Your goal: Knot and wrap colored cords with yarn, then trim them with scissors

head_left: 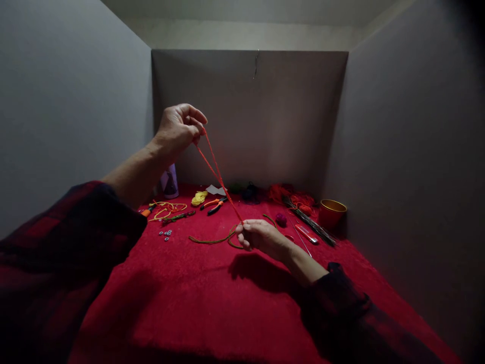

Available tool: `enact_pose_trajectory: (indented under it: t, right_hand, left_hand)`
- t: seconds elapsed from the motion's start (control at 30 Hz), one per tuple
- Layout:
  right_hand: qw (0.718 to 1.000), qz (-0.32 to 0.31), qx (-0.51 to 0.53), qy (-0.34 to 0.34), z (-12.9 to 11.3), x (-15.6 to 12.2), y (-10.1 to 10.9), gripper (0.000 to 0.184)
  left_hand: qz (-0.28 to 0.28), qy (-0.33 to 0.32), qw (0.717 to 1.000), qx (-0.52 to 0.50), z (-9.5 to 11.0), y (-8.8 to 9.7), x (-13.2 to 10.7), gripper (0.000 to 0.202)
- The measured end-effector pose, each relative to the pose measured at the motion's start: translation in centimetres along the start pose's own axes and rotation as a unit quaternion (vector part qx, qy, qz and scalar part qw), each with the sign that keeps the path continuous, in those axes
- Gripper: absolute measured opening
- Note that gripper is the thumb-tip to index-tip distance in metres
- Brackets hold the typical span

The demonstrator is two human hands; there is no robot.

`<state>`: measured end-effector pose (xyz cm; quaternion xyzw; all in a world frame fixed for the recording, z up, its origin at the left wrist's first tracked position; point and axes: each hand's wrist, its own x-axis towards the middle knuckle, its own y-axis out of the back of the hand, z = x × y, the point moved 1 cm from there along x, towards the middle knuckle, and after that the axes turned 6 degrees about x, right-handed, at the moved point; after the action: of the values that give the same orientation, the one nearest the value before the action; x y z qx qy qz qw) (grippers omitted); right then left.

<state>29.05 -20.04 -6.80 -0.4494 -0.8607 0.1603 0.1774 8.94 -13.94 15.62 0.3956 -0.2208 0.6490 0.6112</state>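
A red cord (220, 178) runs taut and slanting between my two hands, its two strands spread near the top and crossing or joining lower down. My left hand (182, 123) is raised, thumb and fingers pinching the upper part of the cord. Lower and to the right, my right hand (263, 236) pinches the bottom end just above the red cloth (197, 303). Under and behind the right hand lies an olive-green cord (208, 241), partly covered by it. Whatever part of the red cord sits inside each grip is hidden.
Orange-handled pliers (216, 205), a yellow yarn bundle (199, 197), tangled yellow and orange cords (168, 208) and several metal nuts (165, 234) lie left. On the right are red yarn (290, 194), a wire bundle (314, 225), a red utility knife (306, 234) and a red pot (332, 212). Grey walls enclose three sides.
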Motion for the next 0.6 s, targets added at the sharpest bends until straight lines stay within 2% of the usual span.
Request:
enact_pose_trajectory:
  t: [0.13, 0.23, 0.37, 0.47, 0.6]
  right_hand:
    - [1.0, 0.013, -0.021, 0.0, 0.0, 0.0, 0.0, 0.015]
    - [0.997, 0.042, -0.057, -0.004, 0.1, 0.0, 0.3, 0.015]
    - [0.994, 0.058, -0.089, -0.006, 0.2, 0.0, 0.7, 0.015]
    - [0.993, 0.06, -0.103, -0.001, 0.3, -0.1, 0.7, 0.015]
    - [0.991, 0.059, -0.117, 0.002, 0.2, -0.3, 0.4, 0.017]
  left_hand:
    - [0.021, 0.02, 1.0, -0.013, -1.0, 0.4, -0.1, 0.03]
    - [0.035, 0.096, 0.993, -0.054, -1.5, 0.7, -0.2, 0.027]
    - [0.026, 0.185, 0.975, -0.122, -1.9, 1.3, -0.5, 0.022]
    - [0.02, 0.211, 0.955, -0.205, -1.8, 1.6, -0.9, 0.023]
    - [0.048, 0.234, 0.93, -0.28, -1.9, 1.8, -1.7, 0.025]
